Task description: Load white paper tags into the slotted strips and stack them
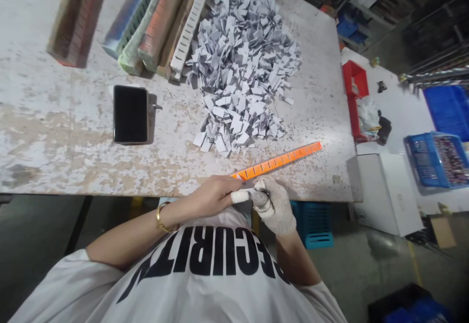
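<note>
Far from hands (210, 197), a basket (421, 159) (blue) holds pieces (451, 156)

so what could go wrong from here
The orange strip lies near the front edge of the table, close to the left hand and right hand, so a bump might knock it off. The white pieces are heaped loose, so a careless reach could scatter some.

A white short-sleeved shirt (205, 293) bears bold black lettering (214, 250), with gold bracelet (159, 218), off-white glove (279, 211) and white finger cover (240, 196).
</note>
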A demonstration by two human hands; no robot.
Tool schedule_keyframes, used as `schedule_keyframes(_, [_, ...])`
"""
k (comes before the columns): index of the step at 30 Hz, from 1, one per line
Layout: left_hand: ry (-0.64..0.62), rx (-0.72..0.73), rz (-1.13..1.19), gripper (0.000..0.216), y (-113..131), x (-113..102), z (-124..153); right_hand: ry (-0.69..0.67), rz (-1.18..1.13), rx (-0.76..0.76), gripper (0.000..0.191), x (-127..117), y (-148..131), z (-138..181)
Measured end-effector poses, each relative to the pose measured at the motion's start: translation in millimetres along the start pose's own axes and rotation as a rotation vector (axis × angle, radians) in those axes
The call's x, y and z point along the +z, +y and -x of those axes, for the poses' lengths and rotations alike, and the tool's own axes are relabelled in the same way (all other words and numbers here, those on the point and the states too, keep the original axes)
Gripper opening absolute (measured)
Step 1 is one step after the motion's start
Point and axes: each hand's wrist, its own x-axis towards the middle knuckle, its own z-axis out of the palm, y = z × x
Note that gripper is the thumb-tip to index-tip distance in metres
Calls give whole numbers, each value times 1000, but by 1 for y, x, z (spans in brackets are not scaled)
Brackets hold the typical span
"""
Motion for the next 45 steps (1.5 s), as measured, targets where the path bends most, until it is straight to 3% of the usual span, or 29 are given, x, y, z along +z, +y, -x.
schedule_keyframes(5, [21, 97, 3, 35, 11, 2, 4, -51, -193, 175, 27, -2, 0, 20])
schedule_keyframes(8, [-90, 272, 92, 39, 30, 0, 5, -128, -372, 293, 38, 1, 2, 34])
schedule_keyframes(11, [-171, 373, 131, 41, 39, -1, 4, -74, -370, 353, 42, 4, 3, 43])
schedule_keyframes(14, [15, 249, 24, 44, 31, 2, 3, 25, -297, 354, 37, 5, 1, 42])
schedule_keyframes(16, [126, 146, -94, 46, 22, 3, 4, 92, -192, 244, 32, 6, -3, 36])
schedule_keyframes(19, [40, 122, -108, 41, 18, 3, 7, 125, -69, 59, 26, 11, -9, 28])
schedule_keyframes(22, [-83, 177, 13, 39, 22, 2, 9, -52, -197, 127, 30, 16, -11, 27])
schedule_keyframes(25, [-79, 184, 1, 39, 18, 4, 12, -128, -228, 217, 32, 15, -4, 31])
schedule_keyframes(28, [53, 127, -243, 43, 1, 3, 17, 35, 13, 204, 31, 8, 15, 30])
schedule_keyframes(30, [168, 64, -472, 51, -14, 2, 20, 163, 293, 131, 33, 6, 30, 23])
schedule_keyframes(32, [220, 17, -657, 53, -28, 3, 24, 207, 533, 28, 35, 10, 44, 15])
schedule_keyframes(38, [191, -33, -762, 7, -55, 16, 29, 69, 907, -83, 38, 28, 58, -2])
schedule_keyframes(45, [196, -25, -706, 7, -66, 20, 30, 3, 1004, -45, 39, 27, 47, -9])
